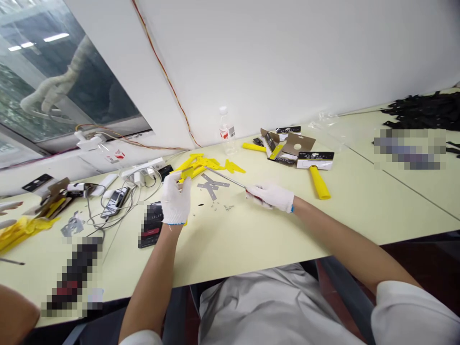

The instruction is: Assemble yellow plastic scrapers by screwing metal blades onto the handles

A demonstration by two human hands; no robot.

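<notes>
My left hand (175, 201), in a white glove with a blue cuff edge, is closed around a yellow plastic piece (186, 173) with a grey metal blade at its top; the palm hides the rest. My right hand (275, 196), gloved alike, grips a screwdriver (232, 180) by its red handle. Its long shaft points left, the tip near a pile of yellow plastic parts (198, 164). Between the hands lie several flat grey blades (212, 186), overlapping, with holes in them. Small screws (228, 207) are scattered on the table just in front of the blades.
A clear bottle (226, 134) stands by the wall. Right of it are cardboard packages (300, 143) and a yellow handle (319, 183) with a card. Left are a phone (150, 225), tangled cables (134, 203) and a power strip (147, 167). Another person's arm (16, 306) reaches in at left.
</notes>
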